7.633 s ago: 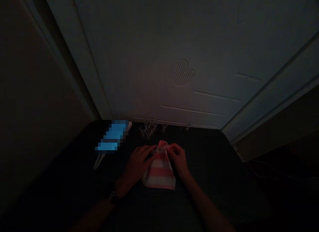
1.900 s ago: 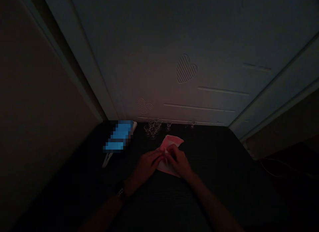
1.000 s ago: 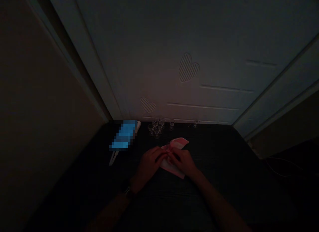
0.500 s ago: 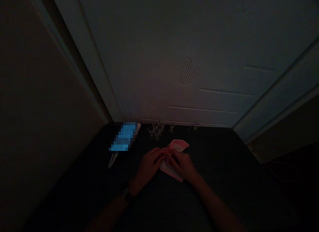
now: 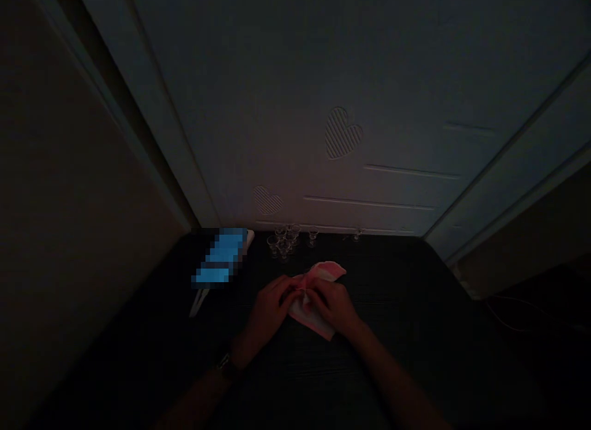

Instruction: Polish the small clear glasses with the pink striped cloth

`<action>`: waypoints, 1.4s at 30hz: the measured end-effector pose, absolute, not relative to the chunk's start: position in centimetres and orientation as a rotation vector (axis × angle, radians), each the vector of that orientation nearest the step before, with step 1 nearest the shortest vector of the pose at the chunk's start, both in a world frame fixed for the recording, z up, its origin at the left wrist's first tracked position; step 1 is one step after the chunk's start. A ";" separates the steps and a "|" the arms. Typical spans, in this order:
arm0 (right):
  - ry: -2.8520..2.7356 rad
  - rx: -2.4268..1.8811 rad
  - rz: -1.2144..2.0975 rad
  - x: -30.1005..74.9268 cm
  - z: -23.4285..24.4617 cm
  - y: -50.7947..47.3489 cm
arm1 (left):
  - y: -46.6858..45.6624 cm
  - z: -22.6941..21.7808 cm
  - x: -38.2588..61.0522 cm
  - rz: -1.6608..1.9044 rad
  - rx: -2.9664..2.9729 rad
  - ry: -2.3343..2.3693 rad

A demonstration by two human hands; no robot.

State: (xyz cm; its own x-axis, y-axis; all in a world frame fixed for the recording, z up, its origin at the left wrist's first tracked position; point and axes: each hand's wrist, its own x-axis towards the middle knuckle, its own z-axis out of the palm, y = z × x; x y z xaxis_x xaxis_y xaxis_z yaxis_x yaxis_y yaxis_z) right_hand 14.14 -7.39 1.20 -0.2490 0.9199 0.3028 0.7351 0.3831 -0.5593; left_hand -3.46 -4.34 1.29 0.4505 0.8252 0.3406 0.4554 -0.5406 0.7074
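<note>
A pink and white sheet (image 5: 314, 325), paper or thin cloth, is gathered at its middle between my two hands above the dark table. My left hand (image 5: 272, 304) pinches the gathered part from the left, with a dark band at that wrist. From the right, my right hand (image 5: 335, 304) pinches the same part, its fingertips close to the left ones. One pink corner fans out beyond the fingers, and a paler flap spreads toward me. Dim light and the fingers hide the details of the pinched middle.
Several small clear stemmed glasses (image 5: 285, 240) cluster at the table's back edge, with another glass (image 5: 313, 236) beside them and one (image 5: 356, 235) farther right. A blurred bright blue object (image 5: 221, 255) lies at the left. Behind stands a pale panel (image 5: 392, 134) with embossed hearts.
The whole view has shifted slightly, so most things sit a little farther left. Both hands keep their pinch on the sheet, with the fingertips slightly rearranged.
</note>
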 end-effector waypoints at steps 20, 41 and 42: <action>-2.173 -1.501 0.201 14.0 1.6 -7.8 | -4.3 1.4 -3.4 0.936 2.138 1.111; -1.064 -0.939 1.372 13.4 0.0 -6.3 | -5.3 2.1 -3.8 1.090 2.214 0.957; -1.020 -0.893 1.417 13.5 0.0 -6.3 | -5.3 2.1 -3.8 1.085 2.216 0.945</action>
